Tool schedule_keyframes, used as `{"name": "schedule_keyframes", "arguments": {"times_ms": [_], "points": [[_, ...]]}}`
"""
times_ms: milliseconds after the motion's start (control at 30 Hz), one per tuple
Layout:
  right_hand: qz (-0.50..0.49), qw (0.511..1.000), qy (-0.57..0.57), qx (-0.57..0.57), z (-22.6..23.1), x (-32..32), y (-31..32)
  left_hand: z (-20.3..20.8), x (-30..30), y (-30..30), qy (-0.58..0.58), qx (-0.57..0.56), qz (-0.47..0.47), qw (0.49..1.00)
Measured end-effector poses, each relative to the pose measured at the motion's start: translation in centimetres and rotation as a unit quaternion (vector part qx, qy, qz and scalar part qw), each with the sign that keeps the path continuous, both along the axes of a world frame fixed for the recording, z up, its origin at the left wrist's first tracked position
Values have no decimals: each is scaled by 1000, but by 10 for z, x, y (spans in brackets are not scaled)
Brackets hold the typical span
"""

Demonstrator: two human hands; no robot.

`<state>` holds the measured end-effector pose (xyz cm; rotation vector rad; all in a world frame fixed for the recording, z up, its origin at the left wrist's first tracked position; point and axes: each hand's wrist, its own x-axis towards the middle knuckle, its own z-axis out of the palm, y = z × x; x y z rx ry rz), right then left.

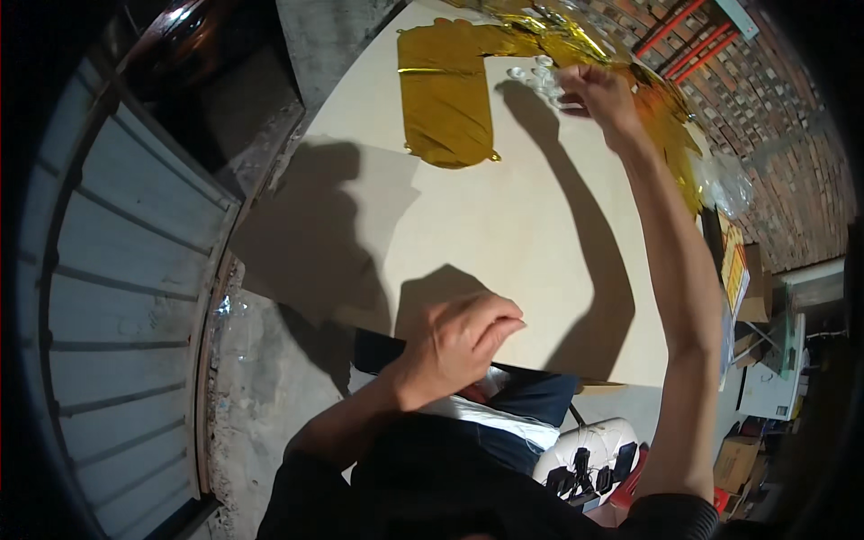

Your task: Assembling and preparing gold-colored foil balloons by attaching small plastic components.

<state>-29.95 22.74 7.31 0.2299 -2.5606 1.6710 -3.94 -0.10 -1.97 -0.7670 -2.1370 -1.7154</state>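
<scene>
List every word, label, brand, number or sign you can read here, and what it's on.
None readable.
Yellow sheet: any print is too small and blurred.
Dark label on the white box: too small.
Gold foil: no lettering visible.

Foil [447, 103]: gold, metallic, glossy, creased. Clear bits [543, 81]: shiny, plastic or glass, can't tell. Desk [513, 238]: smooth, matt, wood-look. Bag [727, 186]: clear glossy plastic. Wall [783, 135]: rough brick. Panel [126, 301]: ribbed, metal-look. Floor [256, 387]: rough concrete. Box [738, 461]: matt cardboard.

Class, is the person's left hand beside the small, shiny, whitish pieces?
No, only the right hand is beside those small, shiny, whitish pieces.
</scene>
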Motion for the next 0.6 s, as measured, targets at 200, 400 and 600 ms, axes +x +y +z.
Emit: {"name": "schedule_keyframes", "arguments": {"times_ms": [200,400,600], "points": [[-64,997,-24,43,-18,-101,-20,0,0,-4,-27,8,6,1000],[-79,993,-16,87,-16,-108,1,2,12,-8,-62,8,-2,998],[-26,987,130,90,14,-16,37,-2,6,-1,-28,25,32,999]]}}
